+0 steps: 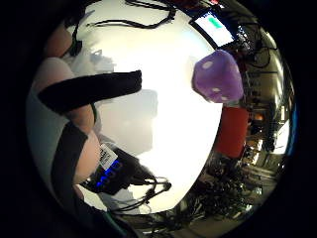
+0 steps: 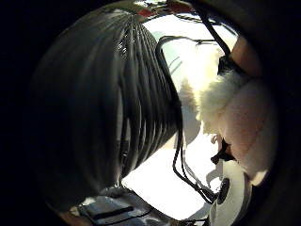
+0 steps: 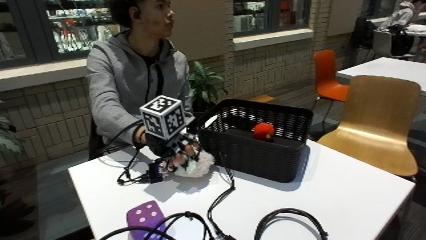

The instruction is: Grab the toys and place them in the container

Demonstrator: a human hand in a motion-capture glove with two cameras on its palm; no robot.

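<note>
Nearest, a soft purple plush die [image 3: 146, 215] with pale spots on the smooth white tabletop [image 3: 346, 195], among looping black cables [image 3: 219, 200]. Further back, right hand [image 3: 177, 150] curled around a fluffy white toy [image 3: 197, 166], just beside the black woven basket [image 3: 256, 145] holding a red toy [image 3: 263, 131]. Beyond, wooden chair [image 3: 376, 122], brick wall [image 3: 266, 65].
</note>
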